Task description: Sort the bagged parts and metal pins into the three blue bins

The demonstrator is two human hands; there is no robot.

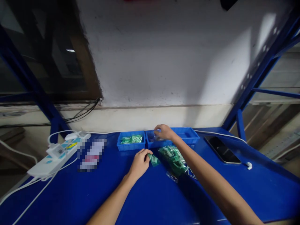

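My left hand (140,162) is closed in a pinch on the edge of a small green packet (154,160), low over the blue table. Over the left part of the longer blue bin (192,135), my right hand (164,132) has its fingers curled at some clear plastic (157,136). Whether that plastic is gripped or only touched, I cannot tell. The shorter blue bin (131,147), to the left, contains several green packets (136,138). Beneath my right forearm lies a heap of green packets (173,156), partly hidden by the arm.
A dark phone (222,150) and a white earbud (249,165) lie at the right. On the left are a white power strip (44,164) with cables and a blurred-out flat item (92,156). A wall (164,68) rises behind the blue table (145,203).
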